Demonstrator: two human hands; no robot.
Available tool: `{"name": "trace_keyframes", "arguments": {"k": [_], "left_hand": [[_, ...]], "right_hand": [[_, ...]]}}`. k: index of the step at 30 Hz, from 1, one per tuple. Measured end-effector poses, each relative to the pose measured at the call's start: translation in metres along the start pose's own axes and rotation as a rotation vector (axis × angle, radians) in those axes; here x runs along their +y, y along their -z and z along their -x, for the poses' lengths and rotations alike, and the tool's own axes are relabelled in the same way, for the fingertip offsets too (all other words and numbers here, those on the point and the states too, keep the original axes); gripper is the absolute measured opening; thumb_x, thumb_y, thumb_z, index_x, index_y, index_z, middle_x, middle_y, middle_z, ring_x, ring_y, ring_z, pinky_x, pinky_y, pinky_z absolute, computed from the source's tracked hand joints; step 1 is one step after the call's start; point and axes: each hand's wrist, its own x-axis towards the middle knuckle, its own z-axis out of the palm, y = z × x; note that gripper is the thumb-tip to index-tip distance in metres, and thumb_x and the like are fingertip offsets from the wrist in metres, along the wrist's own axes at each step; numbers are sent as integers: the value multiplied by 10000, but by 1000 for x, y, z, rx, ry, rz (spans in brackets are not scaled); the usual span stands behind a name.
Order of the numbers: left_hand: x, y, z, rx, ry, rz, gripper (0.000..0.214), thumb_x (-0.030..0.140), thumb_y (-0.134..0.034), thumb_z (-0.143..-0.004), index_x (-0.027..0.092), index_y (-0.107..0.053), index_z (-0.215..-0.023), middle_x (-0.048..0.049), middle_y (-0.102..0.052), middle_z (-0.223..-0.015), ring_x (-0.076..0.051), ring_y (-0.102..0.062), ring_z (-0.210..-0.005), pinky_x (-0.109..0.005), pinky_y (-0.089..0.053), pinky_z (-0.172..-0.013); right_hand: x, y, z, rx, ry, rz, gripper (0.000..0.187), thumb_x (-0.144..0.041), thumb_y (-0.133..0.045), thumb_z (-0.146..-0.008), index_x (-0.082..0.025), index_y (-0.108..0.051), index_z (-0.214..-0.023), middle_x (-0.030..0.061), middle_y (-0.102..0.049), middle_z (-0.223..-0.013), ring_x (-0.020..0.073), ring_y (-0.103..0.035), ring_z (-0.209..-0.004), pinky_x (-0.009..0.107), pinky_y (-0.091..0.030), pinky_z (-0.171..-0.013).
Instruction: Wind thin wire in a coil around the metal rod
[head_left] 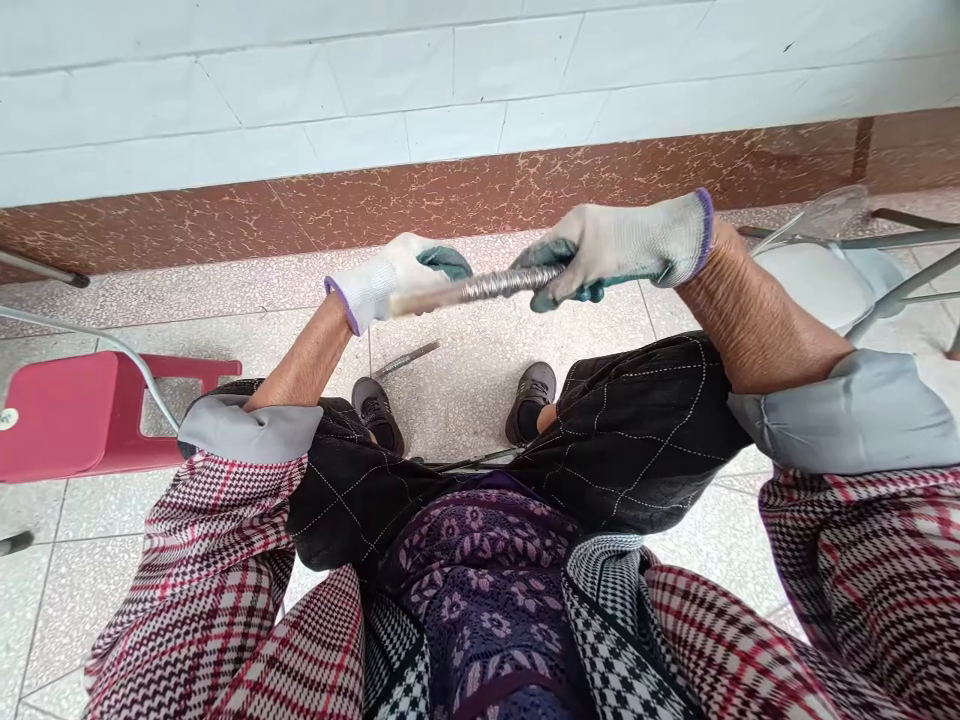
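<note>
A short ribbed metal rod [501, 285], wound like a spring or thread, is held level in front of me above the floor. My left hand [401, 277], in a white glove with a green palm, is closed round its blurred left end. My right hand [615, 245], gloved the same way, grips its right end with fingers wrapped round it. Both forearms reach out over my knees in dark quilted trousers.
A red plastic stool [90, 410] stands at the left with a grey tube curving over it. A small metal tool [409, 358] lies on the tiled floor near my left shoe [379, 410]. A metal-framed chair [847, 270] is at the right. A tiled wall runs ahead.
</note>
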Motion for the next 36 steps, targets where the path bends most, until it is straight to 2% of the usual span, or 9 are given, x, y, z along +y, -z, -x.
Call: {"name": "trace_keyframes", "arguments": {"k": [3,7,11,15,19,25,28,31,36], "left_hand": [[13,-1,8,20,-60,-28,174,96,-640,-903,117,-806,-859,-51,-706,-801,-73,-506,-500,-201,-317,-465],[18,-3,10,49,-95,0,181,115,-633,-887,98,-810,-853,-85,-735,-873,-91,-581,-540,-198,-329,-487],[14,-6,7,49,-66,73,173,100,-637,-880,92,-809,-880,-85,-728,-838,-103,-613,-551,-186,-339,-493],[7,-7,3,12,-46,108,123,71,-673,-874,94,-794,-875,-67,-710,-772,-79,-566,-486,-185,-350,-476],[7,-7,5,-14,-69,107,75,90,-707,-873,114,-776,-857,-74,-741,-764,-73,-514,-438,-198,-355,-417],[10,-11,10,27,-54,215,68,104,-725,-857,104,-760,-916,-99,-763,-790,-73,-526,-428,-221,-405,-424],[8,-10,9,51,-33,242,88,126,-727,-876,109,-762,-955,-47,-707,-685,-82,-541,-419,-207,-406,-420],[5,-9,7,55,-51,252,162,130,-664,-916,115,-770,-1038,-6,-656,-605,-92,-517,-390,-199,-380,-379],[1,-8,5,104,-98,260,221,157,-612,-968,90,-786,-1087,-43,-723,-698,-82,-488,-372,-211,-330,-342]], "right_hand": [[-13,-1,3,149,113,-174,240,-355,-881,-769,-280,-817,-988,1,-672,-768,139,-535,-582,266,-418,-475],[-34,-7,3,333,121,-318,374,-369,-876,-747,-304,-808,-1108,3,-696,-816,141,-542,-592,266,-456,-476],[-40,-10,-6,461,197,-438,475,-417,-834,-745,-351,-748,-1208,0,-711,-858,172,-500,-610,282,-390,-419],[-32,-7,-18,593,102,-371,400,-380,-831,-797,-292,-717,-1171,45,-701,-841,192,-518,-633,333,-425,-478],[-24,-6,-22,601,86,-331,481,-458,-833,-809,-296,-712,-1246,51,-703,-794,230,-566,-648,388,-453,-489],[-23,1,-12,688,149,-440,580,-477,-831,-767,-288,-705,-1301,56,-722,-912,200,-574,-652,358,-437,-461],[-19,5,-8,635,180,-453,685,-584,-823,-768,-389,-638,-1398,44,-716,-888,251,-597,-713,376,-431,-452],[-13,7,-5,637,182,-436,693,-628,-837,-753,-371,-651,-1369,34,-706,-863,224,-579,-652,363,-402,-435],[-14,3,2,497,115,-324,781,-740,-763,-767,-403,-604,-1454,39,-688,-781,275,-602,-651,392,-392,-450]]}}
